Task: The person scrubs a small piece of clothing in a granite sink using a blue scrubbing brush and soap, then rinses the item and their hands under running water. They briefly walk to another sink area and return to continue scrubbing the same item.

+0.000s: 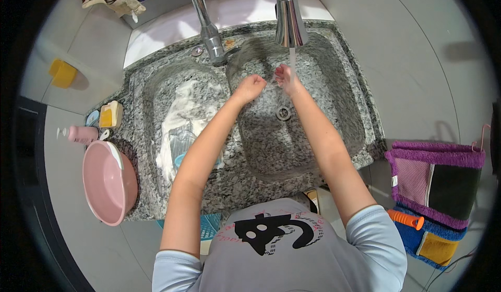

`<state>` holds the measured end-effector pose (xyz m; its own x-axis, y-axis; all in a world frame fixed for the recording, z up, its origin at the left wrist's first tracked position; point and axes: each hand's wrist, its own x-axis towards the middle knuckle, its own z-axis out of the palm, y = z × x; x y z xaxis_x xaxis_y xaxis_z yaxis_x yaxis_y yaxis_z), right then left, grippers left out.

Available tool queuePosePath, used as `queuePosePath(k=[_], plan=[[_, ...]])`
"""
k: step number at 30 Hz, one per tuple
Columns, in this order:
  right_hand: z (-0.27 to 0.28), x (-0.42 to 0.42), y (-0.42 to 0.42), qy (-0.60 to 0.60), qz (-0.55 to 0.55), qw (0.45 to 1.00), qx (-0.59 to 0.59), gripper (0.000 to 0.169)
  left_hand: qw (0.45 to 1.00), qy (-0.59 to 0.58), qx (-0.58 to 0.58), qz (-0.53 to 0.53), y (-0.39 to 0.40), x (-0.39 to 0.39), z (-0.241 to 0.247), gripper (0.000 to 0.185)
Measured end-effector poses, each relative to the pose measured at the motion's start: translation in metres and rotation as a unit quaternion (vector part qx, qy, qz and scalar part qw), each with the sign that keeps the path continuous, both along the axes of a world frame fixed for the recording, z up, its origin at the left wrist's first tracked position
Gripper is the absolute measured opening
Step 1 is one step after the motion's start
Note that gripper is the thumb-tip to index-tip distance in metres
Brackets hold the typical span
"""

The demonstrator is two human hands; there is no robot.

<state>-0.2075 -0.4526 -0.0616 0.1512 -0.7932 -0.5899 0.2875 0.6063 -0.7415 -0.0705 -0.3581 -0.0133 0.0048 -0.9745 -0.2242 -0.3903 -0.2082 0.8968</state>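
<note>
Over the right basin (305, 143) of a speckled granite double sink, a stream of water falls from a chrome faucet (291, 26). It runs onto my right hand (287, 80), which holds nothing visible and has its fingers loosely bent and somewhat apart. To its left is my left hand (250, 87), fingers curled in, no object showing in it. A small gap separates the hands. Below them sits a metal drain (283, 113). White suds (184, 100) cover much of the shallower left basin. Among them lies a ribbed grey-blue item (182, 141), partly hidden by my left forearm.
A second chrome faucet (211, 37) rises between the basins. On the left edge stand a pink basin (109, 182), a pink pump bottle (83, 134) and a soap box (111, 114). Purple-edged cloths (434, 182) and an orange handle (406, 219) hang at right.
</note>
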Motion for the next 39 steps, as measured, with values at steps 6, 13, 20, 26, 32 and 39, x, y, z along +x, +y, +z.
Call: queuePosePath(k=[6,13,20,26,32,39], plan=[[-0.027,-0.023,0.002,0.071,0.004,0.982,-0.173,0.02,0.999,0.039,0.025,0.003,-0.009,-0.045,0.003,0.039],[0.005,-0.016,0.036,-0.065,-0.042,0.995,-0.059,0.024,0.978,0.182,0.089,0.044,-0.002,-0.077,0.004,0.053],[0.024,-0.006,0.052,-0.023,-0.034,0.995,-0.088,0.025,0.964,0.233,0.072,0.107,0.0,-0.068,-0.002,0.042],[0.03,-0.001,0.054,0.003,-0.058,0.997,-0.06,0.028,0.966,0.225,0.096,0.079,0.006,-0.062,0.007,0.039],[0.009,-0.003,0.036,-0.085,-0.11,0.988,-0.072,0.028,0.957,0.274,0.087,0.037,0.008,-0.077,0.014,0.037],[-0.001,-0.008,0.028,-0.107,-0.118,0.982,-0.097,0.033,0.964,0.254,0.053,0.058,0.017,-0.078,0.025,0.037]])
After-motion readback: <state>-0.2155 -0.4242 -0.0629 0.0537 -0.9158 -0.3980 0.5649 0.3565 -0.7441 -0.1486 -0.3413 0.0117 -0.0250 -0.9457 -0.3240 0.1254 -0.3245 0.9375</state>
